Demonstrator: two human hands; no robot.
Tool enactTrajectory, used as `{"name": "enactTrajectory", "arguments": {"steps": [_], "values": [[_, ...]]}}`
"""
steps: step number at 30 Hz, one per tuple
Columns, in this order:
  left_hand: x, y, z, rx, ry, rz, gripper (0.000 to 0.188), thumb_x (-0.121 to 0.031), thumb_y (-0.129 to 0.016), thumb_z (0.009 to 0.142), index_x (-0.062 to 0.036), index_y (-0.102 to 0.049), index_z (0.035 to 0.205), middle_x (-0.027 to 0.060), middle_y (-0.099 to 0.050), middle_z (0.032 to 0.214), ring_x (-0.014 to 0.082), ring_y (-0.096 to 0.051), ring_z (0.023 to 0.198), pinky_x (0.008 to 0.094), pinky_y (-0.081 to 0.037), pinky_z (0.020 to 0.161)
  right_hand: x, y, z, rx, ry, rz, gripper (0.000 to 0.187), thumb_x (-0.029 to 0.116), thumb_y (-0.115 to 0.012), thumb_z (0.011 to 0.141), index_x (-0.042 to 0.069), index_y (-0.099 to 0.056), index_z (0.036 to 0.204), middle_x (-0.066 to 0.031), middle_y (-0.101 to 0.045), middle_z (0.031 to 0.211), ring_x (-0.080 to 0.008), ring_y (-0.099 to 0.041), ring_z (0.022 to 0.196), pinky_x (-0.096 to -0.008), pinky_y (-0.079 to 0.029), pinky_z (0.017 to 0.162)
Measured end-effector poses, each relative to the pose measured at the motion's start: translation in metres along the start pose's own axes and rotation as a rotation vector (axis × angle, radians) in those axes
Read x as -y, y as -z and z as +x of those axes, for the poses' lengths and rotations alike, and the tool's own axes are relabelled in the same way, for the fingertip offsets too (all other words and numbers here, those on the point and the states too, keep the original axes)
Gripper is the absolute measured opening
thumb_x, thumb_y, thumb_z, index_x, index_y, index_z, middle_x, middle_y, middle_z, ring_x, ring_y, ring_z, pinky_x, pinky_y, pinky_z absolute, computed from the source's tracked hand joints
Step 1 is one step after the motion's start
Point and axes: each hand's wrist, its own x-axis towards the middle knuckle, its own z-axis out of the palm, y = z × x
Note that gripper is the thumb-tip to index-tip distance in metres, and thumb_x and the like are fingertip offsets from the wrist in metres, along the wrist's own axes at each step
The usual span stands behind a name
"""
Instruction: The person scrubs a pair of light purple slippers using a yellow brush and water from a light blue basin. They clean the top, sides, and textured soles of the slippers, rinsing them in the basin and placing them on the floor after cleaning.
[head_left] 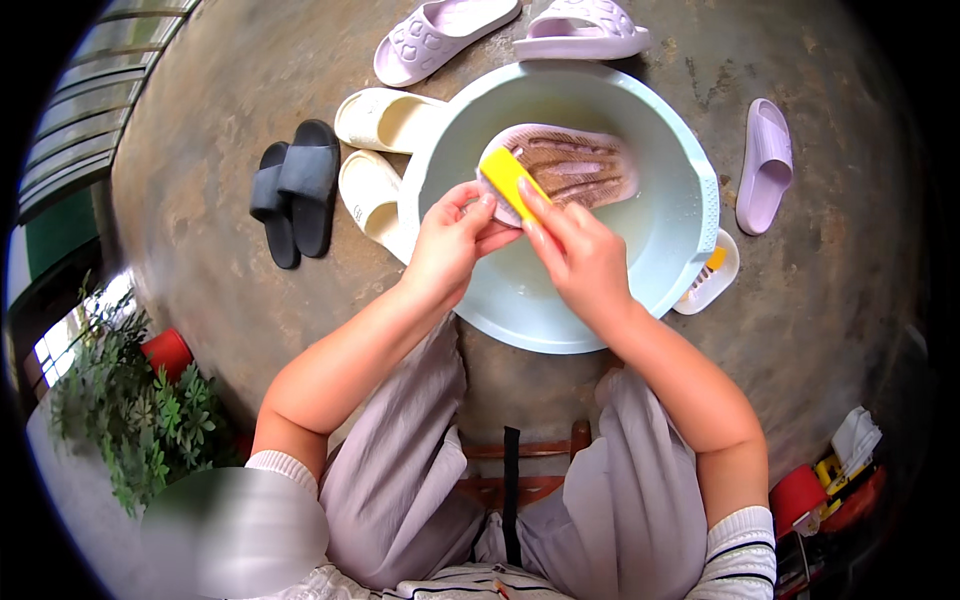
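Note:
A pale pink slipper (590, 170) is held sole-up over the light blue basin (690, 215), its tread streaked with brown dirt. My left hand (448, 240) is closed on the slipper's near-left end. In my right hand (582, 255) is a flat yellow bar (512, 178), its far end on the sole; whether it is soap or a brush cannot be told. Cloudy water (520, 275) lies in the basin beneath.
Left of the basin are cream slippers (375, 195) and black slides (308, 185). Lilac slippers lie beyond it (430, 45) and at right (765, 165). A white oval dish (712, 285) with something yellow touches its right side. A potted plant (160, 430) stands at lower left.

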Motion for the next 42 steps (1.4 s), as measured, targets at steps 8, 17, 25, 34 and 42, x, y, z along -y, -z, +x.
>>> {"name": "enactTrajectory", "arguments": {"steps": [8,17,25,34,42], "values": [[-0.018,0.017,-0.02,0.029,-0.102,0.221,0.032,-0.02,-0.058,0.103,-0.0041,-0.057,0.13,0.0062,-0.068,0.117,0.0176,-0.068,0.104,0.0329,-0.056,0.092,-0.082,0.022,0.015,-0.024,-0.203,-0.289,0.041,0.03,-0.069,0.093,0.022,-0.066,0.133,-0.013,-0.064,0.075,-0.0313,-0.065,0.068,-0.0416,-0.051,0.061],[-0.069,0.031,-0.037,0.013,-0.428,0.497,0.03,-0.011,-0.06,0.101,0.0008,-0.059,0.128,0.0022,-0.067,0.105,0.0075,-0.062,0.093,0.0245,-0.052,0.081,-0.059,0.08,0.198,-0.241,0.054,0.011,0.03,0.029,-0.072,0.092,0.003,-0.065,0.104,-0.0126,-0.067,0.077,-0.0248,-0.061,0.058,-0.0371,-0.048,0.058],[-0.141,-0.002,-0.073,0.07,-0.977,0.352,0.038,-0.007,-0.059,0.1,0.0067,-0.054,0.135,0.0108,-0.066,0.121,0.015,-0.063,0.108,0.0301,-0.049,0.097,-0.051,0.116,0.109,-0.277,-0.312,0.733,0.024,0.025,-0.054,0.105,0.001,-0.057,0.108,-0.0013,-0.055,0.078,-0.0075,-0.05,0.056,-0.0228,-0.04,0.052],[-0.117,-0.092,0.033,0.199,-1.394,1.222,0.039,0.003,-0.069,0.086,-0.0039,-0.065,0.125,0.0143,-0.071,0.115,0.0303,-0.07,0.108,0.0355,-0.057,0.09,-0.052,0.148,0.084,-0.412,-0.399,0.904,0.037,0.038,-0.055,0.105,0.001,-0.054,0.103,-0.0068,-0.061,0.085,-0.0096,-0.06,0.06,-0.0226,-0.049,0.053],[-0.07,-0.124,0.082,0.483,-1.417,1.636,0.049,-0.003,-0.065,0.083,-0.011,-0.063,0.131,0.009,-0.063,0.134,0.0307,-0.056,0.13,0.039,-0.053,0.1,-0.104,0.139,0.081,-0.363,-0.737,0.959,0.044,0.029,-0.084,0.084,0.014,-0.042,0.082,-0.0005,-0.053,0.064,-0.0079,-0.048,0.045,-0.0222,-0.034,0.037]]}}
